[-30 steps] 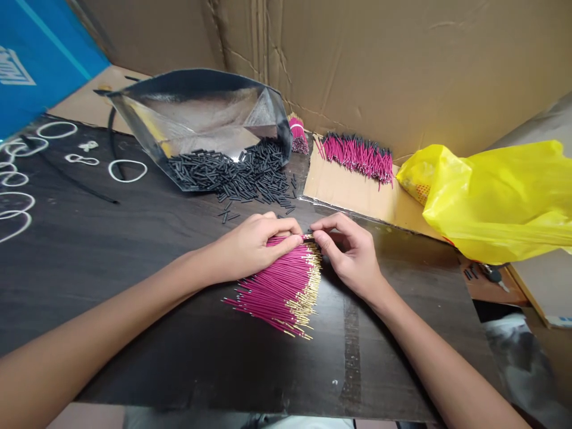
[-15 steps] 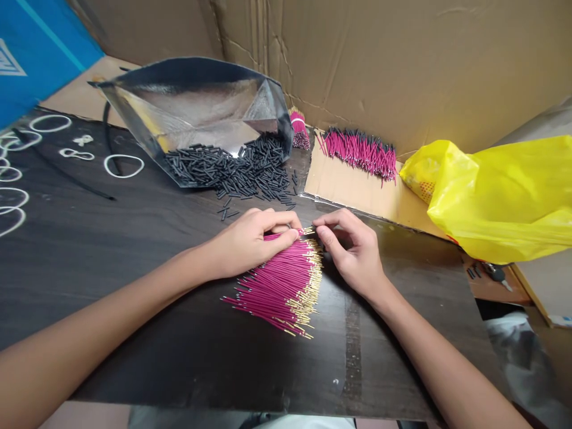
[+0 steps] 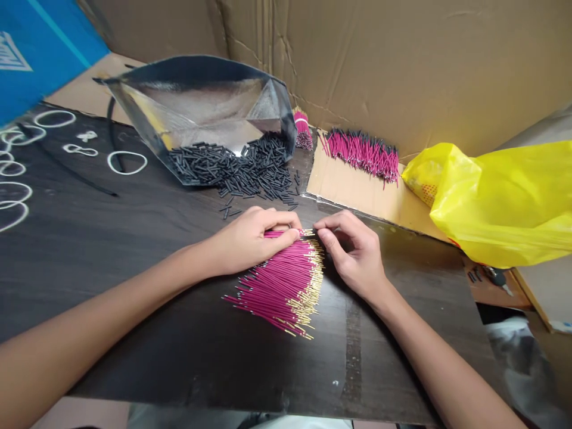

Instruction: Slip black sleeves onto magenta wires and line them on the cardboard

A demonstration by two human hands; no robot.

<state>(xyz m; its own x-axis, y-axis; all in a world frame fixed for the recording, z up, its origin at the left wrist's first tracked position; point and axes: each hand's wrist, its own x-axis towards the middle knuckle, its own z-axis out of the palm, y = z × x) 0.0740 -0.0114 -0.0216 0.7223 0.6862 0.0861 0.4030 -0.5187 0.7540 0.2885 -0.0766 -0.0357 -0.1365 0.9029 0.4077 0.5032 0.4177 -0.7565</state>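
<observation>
A fanned pile of magenta wires [image 3: 277, 280] with gold-coloured pin ends lies on the dark table in front of me. At the pile's top edge, my left hand [image 3: 257, 241] pinches a few of these wires between thumb and fingers, their gold tips pointing right. Just right of those tips, my right hand [image 3: 353, 247] has thumb and forefinger pinched round a small dark piece, mostly hidden, seemingly a short black tube. Behind the hands, many short black tubes [image 3: 232, 170] spill out of an open foil-lined bag [image 3: 196, 98].
Magenta wires with black ends [image 3: 361, 154] lie on a cardboard sheet [image 3: 333, 179] at the back. A banded wire bundle [image 3: 302, 128] stands beside the bag. A yellow plastic bag [image 3: 513, 202] is at right, keys [image 3: 498, 279] below it. White rubber bands [image 3: 127, 164] lie left.
Both hands hold nearly the same pose, with the right fingertips still close to the gold tips. The whole view has shifted slightly.
</observation>
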